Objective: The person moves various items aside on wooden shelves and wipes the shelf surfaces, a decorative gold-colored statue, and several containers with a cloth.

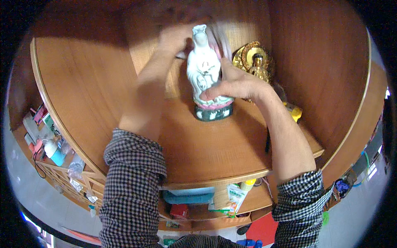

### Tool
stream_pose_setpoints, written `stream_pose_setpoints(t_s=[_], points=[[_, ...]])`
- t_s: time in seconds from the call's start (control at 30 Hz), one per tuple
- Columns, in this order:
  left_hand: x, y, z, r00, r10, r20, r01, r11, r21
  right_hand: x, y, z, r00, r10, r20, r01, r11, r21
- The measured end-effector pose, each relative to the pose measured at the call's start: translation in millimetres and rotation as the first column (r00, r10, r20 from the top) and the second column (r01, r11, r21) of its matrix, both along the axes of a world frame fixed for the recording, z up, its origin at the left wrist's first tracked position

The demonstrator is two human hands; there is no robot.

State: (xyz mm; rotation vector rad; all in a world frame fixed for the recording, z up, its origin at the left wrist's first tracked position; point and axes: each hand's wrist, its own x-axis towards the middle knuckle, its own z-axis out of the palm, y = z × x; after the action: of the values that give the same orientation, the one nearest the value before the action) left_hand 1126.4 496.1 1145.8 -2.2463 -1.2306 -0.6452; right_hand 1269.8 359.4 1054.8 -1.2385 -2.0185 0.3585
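Observation:
A white porcelain figurine of a seated robed figure (203, 63) stands on the wooden cabinet shelf (198, 148), on a dark green base with a pink band. My right hand (240, 82) grips its lower right side, the thumb across the front. Blurred by motion, my left hand (175, 38) is up beside and partly behind the figurine's head. Its fingers are unclear, and a small whitish bit (180, 55) shows under it. Behind the figurine's right side, a blurred pinkish-grey thing (221, 40) looks like cloth. A golden Buddha statue (258, 66) stands further right, partly behind my right hand.
Wooden side panels enclose the shelf left (83, 93) and right (319, 68). Near the right wrist lies a yellow object (294, 112). A lower shelf holds a blue box (189, 197), a red box (179, 211) and a printed packet (236, 198). Several small items crowd the left side shelf, including a blue-and-white cup (55, 153).

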Motion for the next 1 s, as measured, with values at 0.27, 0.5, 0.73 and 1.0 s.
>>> stream_pose_setpoints(t_s=[0.27,0.5,0.73,1.0], points=[[-80,29,-16,0.991,0.091,0.099,-0.134,0.714,0.687,0,20,-8,0.969,-0.246,-0.003,0.246,0.969,0.009],[-89,-5,-40,0.989,0.138,0.052,-0.139,0.75,0.646,5,31,-10,0.977,-0.21,0.038,0.207,0.976,0.064],[-84,-32,-86,0.998,0.033,0.056,-0.055,0.896,0.44,9,40,-12,0.977,-0.211,0.0,0.21,0.97,0.12],[-98,-78,-93,0.882,0.098,-0.46,-0.113,0.994,-0.005,-1,14,0,0.982,-0.184,0.034,0.185,0.983,-0.018]])
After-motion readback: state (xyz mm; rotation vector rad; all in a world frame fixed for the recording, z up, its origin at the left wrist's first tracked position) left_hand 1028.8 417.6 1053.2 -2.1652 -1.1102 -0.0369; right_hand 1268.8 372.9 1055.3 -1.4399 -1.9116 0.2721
